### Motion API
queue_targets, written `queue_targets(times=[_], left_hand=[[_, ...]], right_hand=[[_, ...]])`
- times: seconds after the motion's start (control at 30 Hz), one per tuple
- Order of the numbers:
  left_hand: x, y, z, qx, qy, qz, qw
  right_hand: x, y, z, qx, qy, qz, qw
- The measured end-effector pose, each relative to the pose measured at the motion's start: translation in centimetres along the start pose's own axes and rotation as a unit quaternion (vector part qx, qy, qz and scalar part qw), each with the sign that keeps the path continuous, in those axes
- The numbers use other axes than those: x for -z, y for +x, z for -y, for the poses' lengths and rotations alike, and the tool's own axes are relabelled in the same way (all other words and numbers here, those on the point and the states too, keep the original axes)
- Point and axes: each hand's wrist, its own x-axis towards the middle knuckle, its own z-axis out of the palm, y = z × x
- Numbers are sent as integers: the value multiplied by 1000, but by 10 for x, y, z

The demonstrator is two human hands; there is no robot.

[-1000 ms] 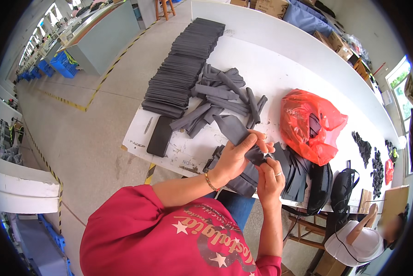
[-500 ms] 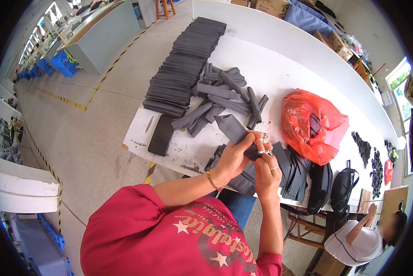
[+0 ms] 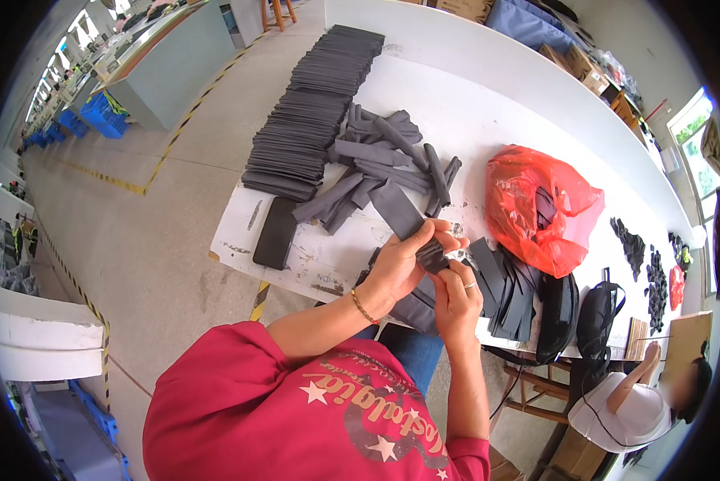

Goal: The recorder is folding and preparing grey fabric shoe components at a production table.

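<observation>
Dark grey fabric strip (image 3: pixel 404 215), held over the near desk (image 3: pixel 488 96) edge.

Flat, matte, long and narrow; long axis runs from far-left down to near-right. Left hand (image 3: pixel 400 264) grips its near end, right hand (image 3: pixel 455 290) pinches just beside. Loose strip pile (image 3: pixel 392 156) and red bag (image 3: pixel 536 204) crowd it; bare desk lies beyond.

Long white worktable (image 3: pixel 488 72) on grey concrete floor (image 3: pixel 135 240), yellow-black hazard tape (image 3: pixel 167 156) across it. Grey-green bench (image 3: pixel 175 60) and blue crates (image 3: pixel 95 120) far left. Bright window (image 3: pixel 689 120) right, daylight.
</observation>
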Motion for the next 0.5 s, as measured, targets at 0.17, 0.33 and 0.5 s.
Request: queue_targets(times=[0.17,0.33,0.5], left_hand=[[1,1,0,0,7,-5,1000],[1,-1,1,-1,9,1,1000],[2,-1,3,-5,15,-15,1000]], right_hand=[[-1,-6,-1,-8,1,-12,1000],[1,-8,-1,-13,4,-8,1000],[4,-4,10,-139,94,3,986]])
